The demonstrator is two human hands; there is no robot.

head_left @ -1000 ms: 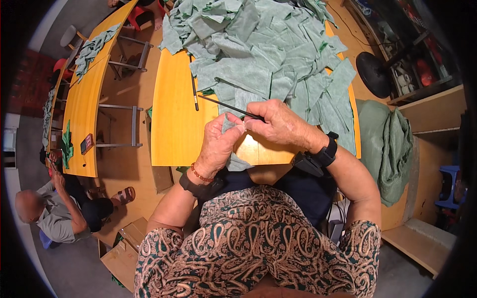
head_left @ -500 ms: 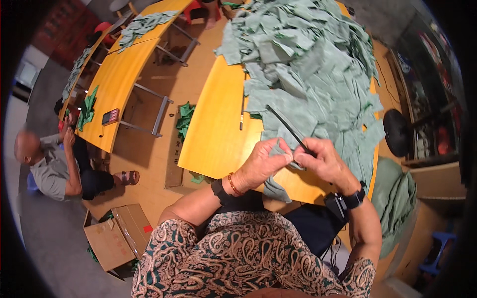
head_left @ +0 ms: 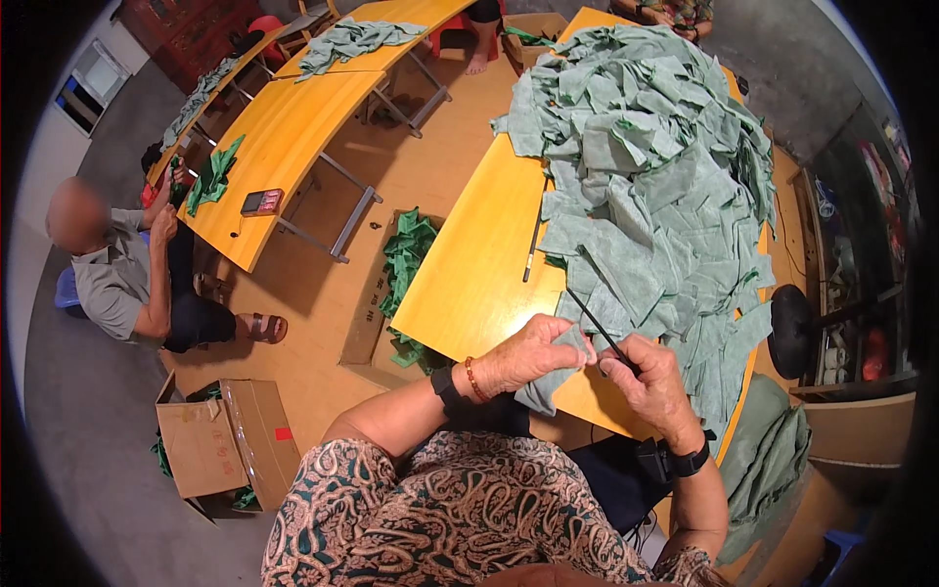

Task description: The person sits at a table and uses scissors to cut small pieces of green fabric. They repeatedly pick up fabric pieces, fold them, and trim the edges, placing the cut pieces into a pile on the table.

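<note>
Near the front edge of the yellow table (head_left: 460,293), my left hand (head_left: 523,357) pinches a small pale green cloth piece (head_left: 550,389), part of which hangs below the fingers. Close beside it, my right hand (head_left: 648,383) is closed around a thin black stick (head_left: 599,321) that slants up and to the left over the cloth. The two hands' fingertips nearly meet; whether they touch cannot be made out. Just beyond lies a large heap of pale green cloth pieces (head_left: 665,196), spread over the table's right and far parts.
A second thin stick (head_left: 536,230) lies on the table. Left of it stands a cardboard box (head_left: 367,328) of darker green cloth. Another box (head_left: 264,430) is at lower left. A seated person (head_left: 117,284) works at a neighbouring table (head_left: 284,122). A green sack (head_left: 768,460) is at right.
The whole view has shifted, so the tables and heap appear farther right. My hands appear lower in the picture, with the cloth and stick still held.
</note>
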